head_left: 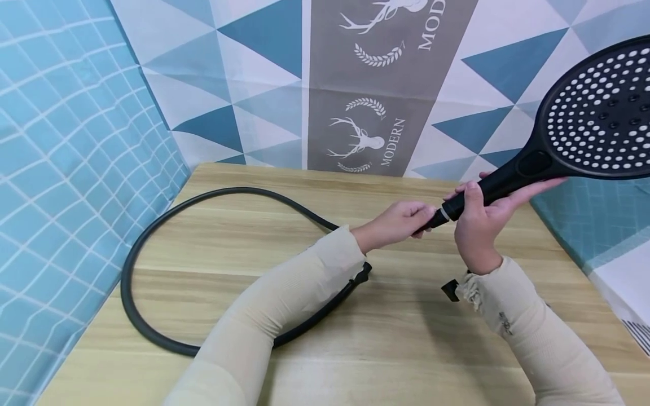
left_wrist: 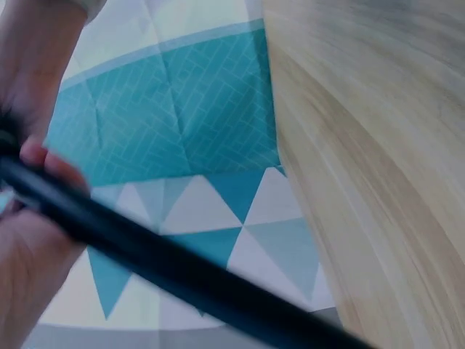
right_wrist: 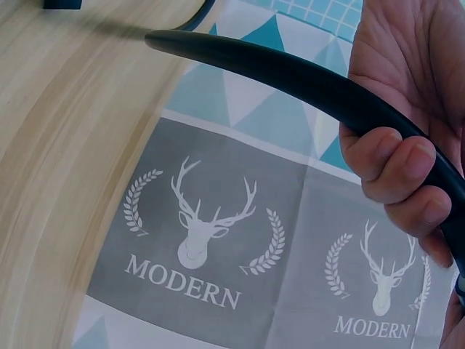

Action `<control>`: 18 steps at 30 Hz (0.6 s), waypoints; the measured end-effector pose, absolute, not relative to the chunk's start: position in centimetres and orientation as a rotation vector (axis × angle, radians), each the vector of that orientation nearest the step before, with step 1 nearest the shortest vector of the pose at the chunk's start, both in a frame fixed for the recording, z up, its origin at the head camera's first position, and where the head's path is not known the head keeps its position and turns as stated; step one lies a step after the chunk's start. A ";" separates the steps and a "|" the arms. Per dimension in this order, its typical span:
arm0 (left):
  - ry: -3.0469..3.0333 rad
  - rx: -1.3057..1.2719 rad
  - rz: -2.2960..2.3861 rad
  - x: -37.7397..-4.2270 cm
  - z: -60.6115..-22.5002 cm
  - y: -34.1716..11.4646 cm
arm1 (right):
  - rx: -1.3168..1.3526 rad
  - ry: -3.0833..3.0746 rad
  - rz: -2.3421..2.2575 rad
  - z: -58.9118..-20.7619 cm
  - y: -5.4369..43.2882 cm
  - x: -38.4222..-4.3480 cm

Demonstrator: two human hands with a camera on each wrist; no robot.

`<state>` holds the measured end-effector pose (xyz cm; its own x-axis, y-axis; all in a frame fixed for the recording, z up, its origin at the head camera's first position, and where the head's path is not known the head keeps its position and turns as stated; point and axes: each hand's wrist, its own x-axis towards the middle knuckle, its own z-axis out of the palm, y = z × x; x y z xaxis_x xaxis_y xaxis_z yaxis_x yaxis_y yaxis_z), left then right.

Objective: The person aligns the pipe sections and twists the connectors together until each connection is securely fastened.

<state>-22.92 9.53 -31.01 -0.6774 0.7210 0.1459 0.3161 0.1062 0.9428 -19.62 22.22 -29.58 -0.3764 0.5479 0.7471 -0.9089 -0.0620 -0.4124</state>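
Note:
A black shower head (head_left: 533, 163) is held over the right side of the table, tilted up to the right with its face of pale nozzles showing. My right hand (head_left: 477, 228) grips its handle, thumb on the near side. In the right wrist view the fingers of that hand (right_wrist: 399, 167) curl round the handle, with the shower head (right_wrist: 276, 76) edge-on. My left hand (head_left: 398, 221) pinches the end of a black shower hose (head_left: 131, 282) right at the handle's base. A pale ring shows at that joint. The hose (left_wrist: 160, 254) runs blurred through the left wrist view.
The hose loops over the left of the wooden table (head_left: 396, 349), and its other end fitting (head_left: 363, 273) lies by my left forearm. A blue tiled-pattern cloth (head_left: 66, 141) rises on the left; a triangle-and-deer patterned cloth (head_left: 264, 101) hangs behind.

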 end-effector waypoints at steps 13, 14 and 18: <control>2.165 1.132 1.432 -22.6 -30.5 9.2 | 0.515 -1.075 1.691 -29.4 21.6 -19.1; 2.177 1.119 1.431 -22.5 -30.5 9.2 | 0.521 -1.068 1.703 -29.4 21.5 -19.1; 2.230 1.095 1.431 -22.5 -30.6 9.1 | 0.532 -1.044 1.722 -29.5 21.3 -19.4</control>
<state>-22.53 9.08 -30.61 -0.6763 0.7183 0.1630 0.4474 0.2249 0.8656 -19.41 21.27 -29.48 -0.3928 0.5302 0.7514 -0.9115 -0.1158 -0.3948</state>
